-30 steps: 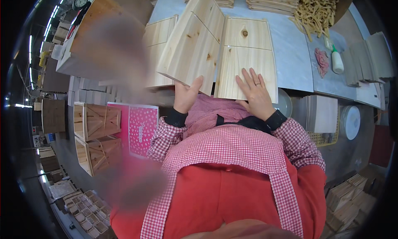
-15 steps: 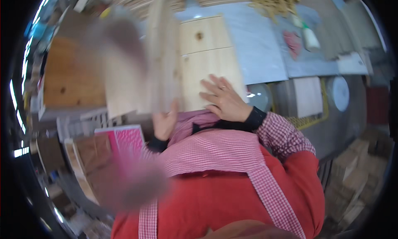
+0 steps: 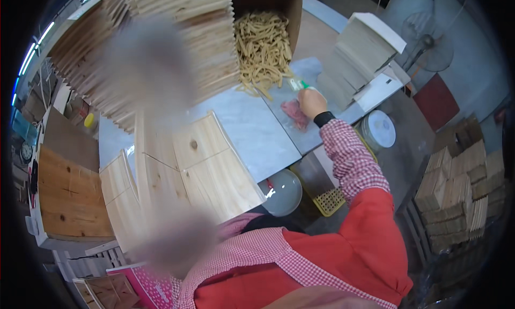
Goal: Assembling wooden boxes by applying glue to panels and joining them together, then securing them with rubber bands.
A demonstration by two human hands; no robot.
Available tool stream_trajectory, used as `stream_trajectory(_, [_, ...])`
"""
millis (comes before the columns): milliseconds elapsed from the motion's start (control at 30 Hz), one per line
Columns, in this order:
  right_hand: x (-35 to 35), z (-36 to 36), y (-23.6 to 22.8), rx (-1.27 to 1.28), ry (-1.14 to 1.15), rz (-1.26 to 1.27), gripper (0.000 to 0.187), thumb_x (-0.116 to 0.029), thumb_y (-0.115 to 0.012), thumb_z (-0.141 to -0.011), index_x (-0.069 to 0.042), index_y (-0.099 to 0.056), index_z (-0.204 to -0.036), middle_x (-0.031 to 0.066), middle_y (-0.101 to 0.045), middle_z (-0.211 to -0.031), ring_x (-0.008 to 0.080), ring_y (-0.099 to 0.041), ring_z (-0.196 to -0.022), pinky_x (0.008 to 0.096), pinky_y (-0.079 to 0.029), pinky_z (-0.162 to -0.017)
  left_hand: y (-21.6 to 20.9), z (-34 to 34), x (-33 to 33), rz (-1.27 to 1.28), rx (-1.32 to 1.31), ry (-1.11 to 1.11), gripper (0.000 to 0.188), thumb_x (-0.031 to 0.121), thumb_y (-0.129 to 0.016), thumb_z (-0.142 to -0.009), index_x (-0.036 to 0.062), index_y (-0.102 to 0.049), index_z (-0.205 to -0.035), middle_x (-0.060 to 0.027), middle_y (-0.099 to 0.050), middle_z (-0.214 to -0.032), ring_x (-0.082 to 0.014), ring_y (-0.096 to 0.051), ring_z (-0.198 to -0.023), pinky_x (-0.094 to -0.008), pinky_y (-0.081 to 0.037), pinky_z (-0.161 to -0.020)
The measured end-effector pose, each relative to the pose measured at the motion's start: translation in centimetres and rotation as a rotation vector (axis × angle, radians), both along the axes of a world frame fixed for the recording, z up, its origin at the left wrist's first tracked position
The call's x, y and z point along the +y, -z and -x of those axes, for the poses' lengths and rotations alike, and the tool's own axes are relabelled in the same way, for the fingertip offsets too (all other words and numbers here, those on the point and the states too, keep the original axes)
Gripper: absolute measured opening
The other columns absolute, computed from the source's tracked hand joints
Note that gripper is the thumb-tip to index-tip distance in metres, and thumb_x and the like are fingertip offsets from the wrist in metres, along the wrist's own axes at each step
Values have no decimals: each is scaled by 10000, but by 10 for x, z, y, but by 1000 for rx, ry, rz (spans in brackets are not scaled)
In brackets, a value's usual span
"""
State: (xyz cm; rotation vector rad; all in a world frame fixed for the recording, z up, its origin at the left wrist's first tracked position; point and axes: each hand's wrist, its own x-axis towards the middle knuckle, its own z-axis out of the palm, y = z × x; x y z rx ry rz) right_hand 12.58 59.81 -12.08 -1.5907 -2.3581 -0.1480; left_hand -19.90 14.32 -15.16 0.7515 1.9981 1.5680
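My right hand (image 3: 313,102) reaches out over the table with its fingers wrapped round a white bottle with a green cap (image 3: 304,84). The hand covers most of the bottle's body. Just beside it lies a crumpled pink cloth (image 3: 294,113). Pale wooden panels (image 3: 222,183) lie in front of me, one with a dark knot and a line across it. Left of them are more wooden pieces (image 3: 119,194), with a long board (image 3: 153,172) between. My left hand does not show; two blurred smudges hide parts of the picture on that side.
Tall stacks of wooden boards (image 3: 209,46) stand at the back left. Behind the table, a cardboard box (image 3: 296,19) holds yellowish strips (image 3: 263,51). A grey bowl (image 3: 284,196), a yellow basket (image 3: 328,203) and a white-lidded tub (image 3: 382,129) sit low at the right.
My right hand has left the wooden panel, moved far right and taken hold of the bottle. My left hand has gone out of sight. The view has turned to the right.
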Motion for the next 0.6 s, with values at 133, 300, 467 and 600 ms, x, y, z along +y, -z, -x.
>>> stream_trajectory(133, [10,-10,-153,54,-15,-841,161,-227,-642,-806,-80,-625,-870,130,-612,-826,337,-598,-797,459,-459,-675,1,-5,-12,-30,65,-36,479,59,-635,-881,-74,-434,-1294,-131,-541,-1200,-195,-534,-1035,-306,-432,-914])
stream_trajectory(300, [41,-105,-239,-322,441,-492,300,-297,-558,-887,-113,-624,-1115,136,-654,-1090,346,-609,-1034,486,-473,-877,10,6,-7,-2,79,-27,486,47,-626,-877,-74,-427,-1303,-136,-527,-1235,-209,-523,-1073,-320,-417,-943])
stream_trajectory(467, [79,-157,-254,-200,259,-500,307,-265,-487,-921,-167,-614,-1183,113,-642,-1145,361,-615,-1019,468,-500,-856,-3,10,2,60,269,61,364,66,-641,-875,-82,-531,-1189,-107,-619,-1068,-196,-567,-948,-331,-459,-874])
stream_trajectory(600, [54,-91,-286,-306,104,-922,337,-222,-498,-948,-175,-557,-1276,81,-643,-1156,265,-670,-940,353,-568,-723,-4,0,13,143,156,0,372,105,-619,-871,-61,-532,-1193,-167,-586,-1162,-218,-582,-1009,-336,-463,-880])
